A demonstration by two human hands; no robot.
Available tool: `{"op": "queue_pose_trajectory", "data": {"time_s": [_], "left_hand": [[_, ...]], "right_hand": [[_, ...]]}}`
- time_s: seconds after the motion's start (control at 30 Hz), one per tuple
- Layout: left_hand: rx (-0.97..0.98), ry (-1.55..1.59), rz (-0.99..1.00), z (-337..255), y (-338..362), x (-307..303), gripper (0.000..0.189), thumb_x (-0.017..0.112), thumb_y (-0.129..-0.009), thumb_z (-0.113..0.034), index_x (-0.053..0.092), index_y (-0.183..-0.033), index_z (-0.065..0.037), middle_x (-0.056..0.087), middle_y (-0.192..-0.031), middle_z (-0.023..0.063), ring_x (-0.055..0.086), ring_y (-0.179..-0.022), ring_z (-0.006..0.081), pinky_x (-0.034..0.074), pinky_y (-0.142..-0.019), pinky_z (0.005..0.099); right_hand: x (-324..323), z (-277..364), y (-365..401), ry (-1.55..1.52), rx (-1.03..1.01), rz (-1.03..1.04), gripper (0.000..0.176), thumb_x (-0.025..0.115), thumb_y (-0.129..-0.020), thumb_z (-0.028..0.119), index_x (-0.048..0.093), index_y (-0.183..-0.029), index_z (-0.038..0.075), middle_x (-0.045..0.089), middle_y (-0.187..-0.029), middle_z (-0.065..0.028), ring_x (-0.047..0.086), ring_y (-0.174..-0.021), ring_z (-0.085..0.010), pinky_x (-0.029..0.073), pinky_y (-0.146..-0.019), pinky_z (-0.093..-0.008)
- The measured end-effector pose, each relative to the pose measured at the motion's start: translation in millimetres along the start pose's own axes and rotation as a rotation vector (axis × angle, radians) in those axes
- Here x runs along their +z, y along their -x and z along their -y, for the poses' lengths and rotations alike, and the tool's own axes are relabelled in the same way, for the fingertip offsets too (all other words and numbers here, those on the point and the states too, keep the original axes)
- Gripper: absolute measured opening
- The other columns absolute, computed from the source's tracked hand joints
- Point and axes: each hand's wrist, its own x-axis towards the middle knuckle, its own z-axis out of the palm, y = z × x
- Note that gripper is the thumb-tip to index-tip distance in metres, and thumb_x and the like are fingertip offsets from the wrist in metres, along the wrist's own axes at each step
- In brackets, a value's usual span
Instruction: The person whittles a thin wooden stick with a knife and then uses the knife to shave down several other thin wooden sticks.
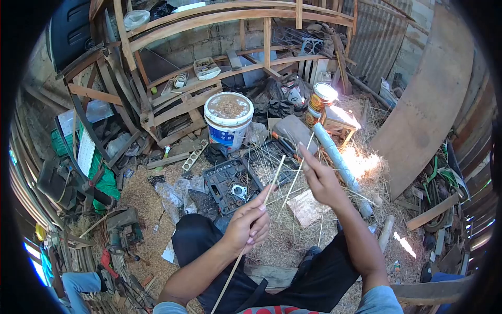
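Note:
My left hand (pixel 248 226) is closed around a long thin wooden stick (pixel 228 282), which runs from near my lap up past the fingers and ends above the hand. To the right, my right hand (pixel 320 180) is raised beside a second thin stick (pixel 295 180). That stick slants down from near the fingertips; whether the fingers grip it I cannot tell. Below and between the hands lies a flat wooden block (pixel 308 206) on the ground, with several thin strips scattered around it.
A white bucket (pixel 228 112) with shavings on top stands ahead. Near it are an open tool case (pixel 232 183), a grey-blue pipe (pixel 337 159), yellow cans (pixel 320 99) and a small wooden stool (pixel 340 119). A large curved board (pixel 423 110) leans at the right.

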Motion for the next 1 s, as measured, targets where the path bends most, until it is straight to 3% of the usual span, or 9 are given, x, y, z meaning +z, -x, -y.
{"op": "queue_pose_trajectory", "data": {"time_s": [0.03,0.13,0.23,0.47,0.57,0.7,0.73,0.83,1.0], "left_hand": [[0.015,0.019,-0.011,-1,-2,-2,0.053,0.035,-0.102,-0.011,0.022,-0.153,-0.018,0.029,-0.049,-0.0033,0.027,-0.035,0.0067,0.027,-0.035,0.0202],[0.016,0.098,-0.023,1,-5,-10,0.055,0.035,-0.103,-0.012,0.019,-0.154,-0.021,0.030,-0.049,-0.0028,0.027,-0.035,0.0072,0.026,-0.035,0.0200],[-0.007,0.143,-0.032,2,-5,-11,0.054,0.035,-0.103,-0.013,0.019,-0.154,-0.020,0.030,-0.049,-0.0034,0.026,-0.035,0.0067,0.025,-0.034,0.0196],[-0.041,-0.020,0.064,10,1,2,0.053,0.037,-0.101,-0.011,0.024,-0.153,-0.016,0.033,-0.050,-0.0032,0.029,-0.034,0.0055,0.027,-0.034,0.0204],[0.026,0.020,-0.046,3,-6,-9,0.054,0.037,-0.100,-0.011,0.025,-0.152,-0.015,0.041,-0.057,-0.0006,0.032,-0.035,0.0058,0.028,-0.034,0.0207],[0.022,0.025,-0.138,-6,-9,-4,0.055,0.037,-0.098,-0.008,0.027,-0.152,-0.014,0.050,-0.068,0.0034,0.035,-0.035,0.0061,0.029,-0.032,0.0201],[0.010,0.057,-0.139,-7,-8,-4,0.056,0.037,-0.097,-0.007,0.027,-0.152,-0.014,0.051,-0.070,0.0043,0.035,-0.035,0.0062,0.029,-0.031,0.0200],[-0.005,0.214,-0.018,-6,-7,-13,0.057,0.035,-0.096,-0.006,0.027,-0.152,-0.015,0.049,-0.069,0.0032,0.035,-0.035,0.0064,0.029,-0.030,0.0189],[-0.007,0.327,0.075,-7,-5,-20,0.057,0.035,-0.097,-0.006,0.027,-0.152,-0.019,0.042,-0.061,0.0005,0.033,-0.033,0.0066,0.029,-0.031,0.0196]], "right_hand": [[3,11,5,-0.007,-0.061,0.049,0.048,0.046,-0.099,0.010,0.039,-0.147,0.011,0.062,-0.098,-0.0182,0.062,-0.081,-0.0221,0.049,-0.077,-0.0311],[32,17,15,0.014,-0.333,0.184,0.053,0.050,-0.096,0.011,0.038,-0.147,0.013,0.066,-0.084,-0.0204,0.068,-0.070,-0.0315,0.052,-0.068,-0.0387],[32,27,19,0.118,-0.207,0.303,0.061,0.054,-0.092,0.010,0.033,-0.149,0.015,0.065,-0.081,-0.0181,0.065,-0.063,-0.0341,0.050,-0.061,-0.0434],[4,-35,-2,0.025,0.013,-0.149,0.046,0.045,-0.101,0.012,0.039,-0.147,0.010,0.054,-0.069,-0.0070,0.055,-0.061,-0.0141,0.048,-0.061,-0.0296],[2,-4,4,-0.186,0.123,-0.087,0.044,0.043,-0.101,0.011,0.039,-0.145,0.005,0.053,-0.070,-0.0059,0.054,-0.064,-0.0132,0.046,-0.062,-0.0288],[22,11,11,-0.119,-0.148,-0.033,0.045,0.043,-0.100,0.006,0.039,-0.144,0.002,0.056,-0.076,-0.0054,0.053,-0.066,-0.0121,0.045,-0.065,-0.0276],[25,6,12,-0.162,-0.099,-0.038,0.045,0.043,-0.100,0.007,0.038,-0.144,0.002,0.056,-0.077,-0.0057,0.052,-0.066,-0.0121,0.045,-0.065,-0.0274],[28,6,13,-0.312,0.078,-0.051,0.046,0.041,-0.102,0.010,0.035,-0.146,0.002,0.051,-0.074,-0.0034,0.048,-0.064,-0.0098,0.043,-0.063,-0.0254],[21,16,13,-0.408,0.095,-0.067,0.048,0.040,-0.103,0.015,0.031,-0.149,0.003,0.042,-0.069,-0.0001,0.042,-0.059,-0.0070,0.040,-0.059,-0.0233]]}}
